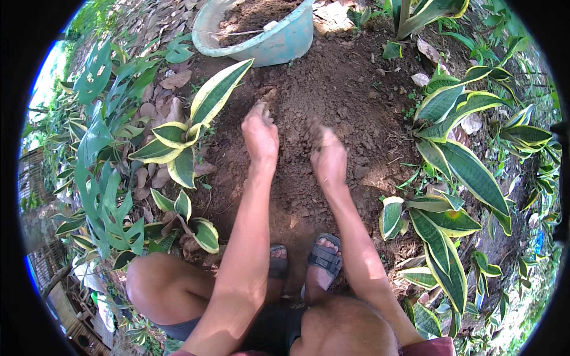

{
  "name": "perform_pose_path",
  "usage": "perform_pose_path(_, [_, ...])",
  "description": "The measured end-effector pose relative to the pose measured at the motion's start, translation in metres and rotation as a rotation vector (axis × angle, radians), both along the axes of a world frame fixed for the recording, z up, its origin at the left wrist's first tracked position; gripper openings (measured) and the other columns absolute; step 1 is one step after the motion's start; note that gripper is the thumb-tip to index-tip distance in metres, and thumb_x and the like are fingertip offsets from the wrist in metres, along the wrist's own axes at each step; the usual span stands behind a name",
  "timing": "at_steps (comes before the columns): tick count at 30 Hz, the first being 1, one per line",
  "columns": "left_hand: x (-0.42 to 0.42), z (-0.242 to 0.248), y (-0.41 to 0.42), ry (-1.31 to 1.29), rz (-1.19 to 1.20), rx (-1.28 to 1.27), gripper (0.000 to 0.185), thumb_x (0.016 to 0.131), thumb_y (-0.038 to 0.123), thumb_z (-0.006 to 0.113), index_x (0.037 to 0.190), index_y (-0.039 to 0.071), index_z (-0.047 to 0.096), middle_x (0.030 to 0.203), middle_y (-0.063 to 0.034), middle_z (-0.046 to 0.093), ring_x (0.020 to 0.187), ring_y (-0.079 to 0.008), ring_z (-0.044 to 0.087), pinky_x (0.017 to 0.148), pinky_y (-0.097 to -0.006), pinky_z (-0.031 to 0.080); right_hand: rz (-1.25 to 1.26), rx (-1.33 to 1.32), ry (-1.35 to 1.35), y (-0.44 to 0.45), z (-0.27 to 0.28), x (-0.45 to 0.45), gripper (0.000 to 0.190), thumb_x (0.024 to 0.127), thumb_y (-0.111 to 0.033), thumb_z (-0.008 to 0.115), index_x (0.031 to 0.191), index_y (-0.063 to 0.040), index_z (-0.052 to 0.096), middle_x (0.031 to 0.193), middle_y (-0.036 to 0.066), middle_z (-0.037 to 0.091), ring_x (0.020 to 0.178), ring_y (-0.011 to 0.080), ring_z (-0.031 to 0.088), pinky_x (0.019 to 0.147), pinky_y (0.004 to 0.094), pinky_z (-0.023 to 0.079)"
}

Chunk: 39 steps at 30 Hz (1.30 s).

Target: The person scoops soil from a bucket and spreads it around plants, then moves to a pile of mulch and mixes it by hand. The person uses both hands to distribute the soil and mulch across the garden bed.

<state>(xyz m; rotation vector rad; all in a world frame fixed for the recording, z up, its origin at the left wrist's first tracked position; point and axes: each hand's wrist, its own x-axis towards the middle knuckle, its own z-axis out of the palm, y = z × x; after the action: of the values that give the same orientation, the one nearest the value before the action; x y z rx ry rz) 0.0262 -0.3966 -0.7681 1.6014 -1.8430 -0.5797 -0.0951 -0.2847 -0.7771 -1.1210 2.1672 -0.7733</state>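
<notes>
My left hand [260,133] is low over the bare brown soil [294,173], back of the hand up and fingers curled. Its fingertips point toward the ground, and whatever lies under them is hidden. To its right, my right hand [330,153] is blurred by motion, fingers bent inward around loose soil [314,131] that shows as a dark smear at the fingertips. Beyond both hands stands a worn light-blue plastic basin [285,44], partly filled with brown soil [256,18]. A thin cord or stick crosses its near side.
Variegated snake plants border the soil, one close to my left hand [182,142] and several at right [472,173]. Split-leaf foliage [107,213] and dry leaves [149,111] lie at left. My sandaled feet [325,258] are between my arms. A bamboo structure [73,311] appears lower left.
</notes>
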Motion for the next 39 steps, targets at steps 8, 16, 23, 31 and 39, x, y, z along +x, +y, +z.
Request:
perform_pose_path(8, [0.029,0.000,0.044,0.063,-0.012,0.194,0.028,0.100,0.014,0.065,0.119,-0.005,0.072,0.136,-0.0265,0.066,0.128,-0.0404,0.063,0.112,-0.0435,0.046,-0.084,0.079,-0.257,-0.068,0.026,-0.029,0.050,0.110,-0.035,0.032,0.124,0.003,0.060,0.086,0.027,0.070,0.075,0.0402,0.070,0.079,0.0548,0.057])
perform_pose_path(16, [0.062,-0.017,0.072,-0.111,0.071,0.218,0.056,0.101,0.029,0.067,0.143,-0.006,0.053,0.153,-0.0310,0.047,0.141,-0.0446,0.046,0.120,-0.0497,0.036,-0.025,-0.404,-0.086,-0.116,0.023,-0.015,0.042,0.099,0.000,0.059,0.140,0.005,0.054,0.126,0.029,0.067,0.123,0.0377,0.065,0.105,0.0466,0.050])
perform_pose_path(23, [0.070,-0.033,0.092,-0.105,-0.010,0.325,0.069,0.105,0.039,0.060,0.151,-0.009,0.042,0.160,-0.0327,0.036,0.149,-0.0458,0.036,0.124,-0.0497,0.030,-0.104,-0.267,-0.205,-0.112,0.015,-0.017,0.037,0.103,-0.024,0.066,0.129,0.003,0.066,0.127,0.027,0.068,0.122,0.0369,0.066,0.105,0.0423,0.050])
perform_pose_path(31, [0.063,-0.040,0.096,-0.111,0.002,0.361,0.071,0.109,0.041,0.052,0.156,-0.009,0.033,0.165,-0.0303,0.030,0.154,-0.0429,0.030,0.127,-0.0479,0.025,0.089,-0.248,0.094,-0.042,-0.005,-0.009,0.028,0.098,-0.012,0.068,0.125,-0.002,0.070,0.114,0.026,0.073,0.112,0.0423,0.068,0.099,0.0475,0.053])
perform_pose_path(39, [0.060,-0.040,0.095,-0.114,-0.013,0.360,0.072,0.109,0.038,0.050,0.156,-0.013,0.031,0.164,-0.0337,0.028,0.154,-0.0449,0.028,0.127,-0.0488,0.024,0.003,-0.066,-0.122,-0.047,0.021,-0.018,0.027,0.098,-0.012,0.065,0.123,-0.003,0.072,0.109,0.026,0.075,0.102,0.0393,0.074,0.092,0.0424,0.057])
